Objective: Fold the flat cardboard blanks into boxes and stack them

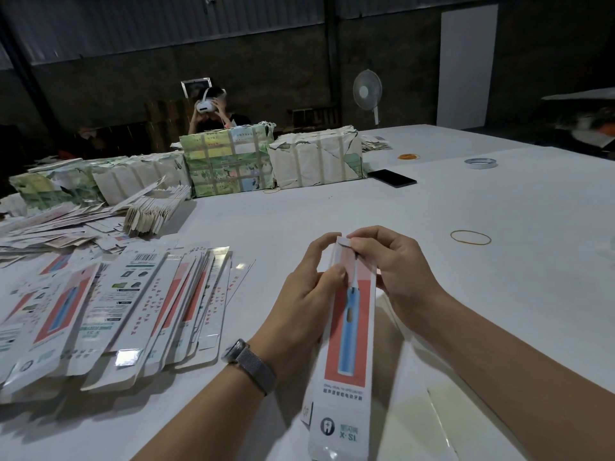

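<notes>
Closing the far end flap on one toothbrush box, held over the near edge of the table.

Left hand (307,287) pinches the box (349,327) by its upper side, thumb on the printed face, so the tube holds square; right hand (389,264) has fingertips curled on the top flap, looks like tucking it in. The box's near end hangs toward the body, bottom flap apparently not closed yet. Flat blanks (109,307) are fanned along the near-left part of the table (499,227), within left-hand reach, probably the feed pile. Wrapped bundles (229,161) line the far edge, likely unopened stock. Rubber band (470,237) lies right of the hands. Can't see any finished stack.
</notes>
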{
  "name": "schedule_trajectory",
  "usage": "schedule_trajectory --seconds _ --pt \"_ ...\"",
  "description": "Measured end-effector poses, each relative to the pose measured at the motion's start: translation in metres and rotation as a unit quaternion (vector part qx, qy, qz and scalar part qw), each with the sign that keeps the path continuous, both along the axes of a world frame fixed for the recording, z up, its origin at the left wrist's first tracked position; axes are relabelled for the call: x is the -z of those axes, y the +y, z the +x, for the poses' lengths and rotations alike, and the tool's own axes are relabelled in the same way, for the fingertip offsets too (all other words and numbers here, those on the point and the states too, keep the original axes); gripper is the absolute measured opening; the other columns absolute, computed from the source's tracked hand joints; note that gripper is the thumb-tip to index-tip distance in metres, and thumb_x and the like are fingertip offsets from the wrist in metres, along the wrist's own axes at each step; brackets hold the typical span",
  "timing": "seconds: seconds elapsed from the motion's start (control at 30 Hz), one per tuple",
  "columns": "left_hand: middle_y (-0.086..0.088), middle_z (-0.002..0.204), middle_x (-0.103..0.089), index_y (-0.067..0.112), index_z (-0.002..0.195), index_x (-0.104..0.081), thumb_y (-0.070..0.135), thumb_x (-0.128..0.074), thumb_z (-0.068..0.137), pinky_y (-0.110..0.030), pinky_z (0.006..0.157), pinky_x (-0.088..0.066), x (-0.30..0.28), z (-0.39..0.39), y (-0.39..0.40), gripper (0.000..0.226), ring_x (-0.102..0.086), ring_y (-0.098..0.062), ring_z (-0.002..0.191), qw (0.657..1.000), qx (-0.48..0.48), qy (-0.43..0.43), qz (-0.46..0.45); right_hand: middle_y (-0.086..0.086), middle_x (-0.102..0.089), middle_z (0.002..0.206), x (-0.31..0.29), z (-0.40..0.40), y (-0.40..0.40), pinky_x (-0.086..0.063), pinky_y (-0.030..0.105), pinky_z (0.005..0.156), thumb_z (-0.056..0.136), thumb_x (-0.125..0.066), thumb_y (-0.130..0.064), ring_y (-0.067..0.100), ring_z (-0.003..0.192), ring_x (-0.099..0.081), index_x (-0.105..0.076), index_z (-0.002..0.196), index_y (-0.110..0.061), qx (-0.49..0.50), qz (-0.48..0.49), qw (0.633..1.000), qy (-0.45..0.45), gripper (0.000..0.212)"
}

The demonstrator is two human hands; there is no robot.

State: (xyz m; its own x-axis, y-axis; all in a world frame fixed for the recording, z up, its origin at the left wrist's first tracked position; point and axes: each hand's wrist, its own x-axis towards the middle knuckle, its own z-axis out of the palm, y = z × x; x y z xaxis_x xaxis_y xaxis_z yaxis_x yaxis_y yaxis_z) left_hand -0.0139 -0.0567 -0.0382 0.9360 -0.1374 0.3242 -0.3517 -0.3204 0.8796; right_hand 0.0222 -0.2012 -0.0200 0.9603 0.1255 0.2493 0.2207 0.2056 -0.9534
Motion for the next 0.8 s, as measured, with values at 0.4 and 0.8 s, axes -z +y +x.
schedule_trajectory --seconds 0.4,0.8 --pt "0.018 0.092 -0.073 0.06 0.125 -0.03 0.051 -0.042 0.091 -0.029 0.072 -0.062 -0.0006 -0.0018 -0.0008 0.037 -0.076 -0.017 0.08 0.999 0.035 0.017 -0.004 -0.003 -0.066 0.067 -0.0024 0.0008 -0.001 -0.049 0.02 0.051 0.097 -0.055 -0.012 0.007 0.057 -0.06 -0.071 0.073 -0.021 0.036 -0.018 0.999 0.002 0.03" --pt "0.009 0.104 -0.073 0.066 0.126 -0.027 0.054 -0.044 0.09 -0.034 0.078 -0.064 -0.0012 -0.0019 -0.0005 0.041 -0.076 -0.016 0.083 0.999 0.044 0.013 0.025 -0.003 -0.064 0.066 -0.0032 0.0028 -0.0046 -0.048 0.02 0.051 0.096 -0.05 -0.008 0.005 0.056 -0.056 -0.068 0.073 -0.019 0.025 -0.034 0.999 0.004 0.031"
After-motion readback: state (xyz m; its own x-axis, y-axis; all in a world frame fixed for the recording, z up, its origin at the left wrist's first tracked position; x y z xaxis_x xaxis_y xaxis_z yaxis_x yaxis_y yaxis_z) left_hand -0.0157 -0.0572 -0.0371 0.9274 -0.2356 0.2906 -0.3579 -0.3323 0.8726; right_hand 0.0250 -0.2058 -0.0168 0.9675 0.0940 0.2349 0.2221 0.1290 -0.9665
